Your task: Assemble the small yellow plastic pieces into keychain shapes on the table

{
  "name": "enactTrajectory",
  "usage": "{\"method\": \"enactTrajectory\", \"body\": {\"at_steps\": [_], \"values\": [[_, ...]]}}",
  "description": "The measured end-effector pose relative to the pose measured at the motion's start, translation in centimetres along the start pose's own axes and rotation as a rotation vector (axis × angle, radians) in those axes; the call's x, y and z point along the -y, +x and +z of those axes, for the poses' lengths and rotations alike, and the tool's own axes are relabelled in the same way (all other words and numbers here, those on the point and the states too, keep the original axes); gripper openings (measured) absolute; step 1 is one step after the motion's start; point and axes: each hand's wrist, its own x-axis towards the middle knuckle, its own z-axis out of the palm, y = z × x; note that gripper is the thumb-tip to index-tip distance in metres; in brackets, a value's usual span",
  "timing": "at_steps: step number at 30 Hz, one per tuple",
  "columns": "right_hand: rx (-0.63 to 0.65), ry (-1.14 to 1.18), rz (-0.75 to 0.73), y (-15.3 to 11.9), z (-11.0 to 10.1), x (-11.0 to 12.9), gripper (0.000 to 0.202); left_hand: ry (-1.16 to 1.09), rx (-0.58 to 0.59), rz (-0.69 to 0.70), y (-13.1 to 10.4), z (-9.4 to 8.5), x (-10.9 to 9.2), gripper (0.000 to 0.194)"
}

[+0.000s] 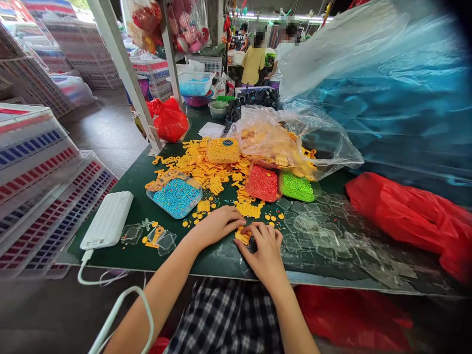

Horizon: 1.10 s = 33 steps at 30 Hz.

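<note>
My right hand (263, 243) has its thumb and index finger closed around a small yellow plastic piece (242, 236) low over the table. A dark bit shows under its fingers. From the left, my left hand (221, 223) reaches over beside that piece, fingers bent with the tips near the thumb; what lies between them is hidden. Just beyond my hands are a flat yellow comb-shaped part (250, 210) and several small yellow discs (272, 217). Trays of blue beads (177, 196), red beads (262, 183) and green beads (297, 187) stand behind.
A heap of yellow parts (199, 162) surrounds a yellow bead tray (223, 150), beside a clear bag (280, 135). Clear plastic pieces (317, 226) cover the right side, bordered by a red bag (398, 211). At left lies a white power bank (106, 221) with its cable (86, 258).
</note>
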Motion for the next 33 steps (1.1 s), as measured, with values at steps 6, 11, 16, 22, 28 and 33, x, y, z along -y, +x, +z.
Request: {"method": "enactTrajectory", "body": {"at_steps": [6, 11, 16, 22, 28, 33], "values": [[0.014, 0.061, 0.004, 0.0, -0.4, -0.2, 0.027, -0.118, -0.011, -0.028, -0.1, 0.3, -0.1, 0.024], [0.021, 0.091, -0.007, -0.1, -0.9, 0.0, 0.027, -0.215, 0.019, -0.063, -0.4, 0.3, -0.2, 0.038], [0.05, 0.129, -0.019, 0.0, -1.2, -0.1, 0.023, -0.207, 0.061, -0.11, -0.6, 0.2, 0.1, 0.052], [0.067, 0.142, -0.028, 0.0, -1.3, 0.0, 0.017, -0.065, -0.022, -0.064, -0.8, 0.2, 0.3, 0.045], [0.07, 0.134, -0.037, 0.0, -0.8, -0.6, 0.025, -0.019, -0.019, -0.094, -0.7, 0.1, 0.1, 0.037], [0.084, 0.126, -0.059, -0.2, -0.5, -0.9, 0.03, 0.012, -0.054, -0.056, -0.6, -0.2, -0.4, 0.031]]}}
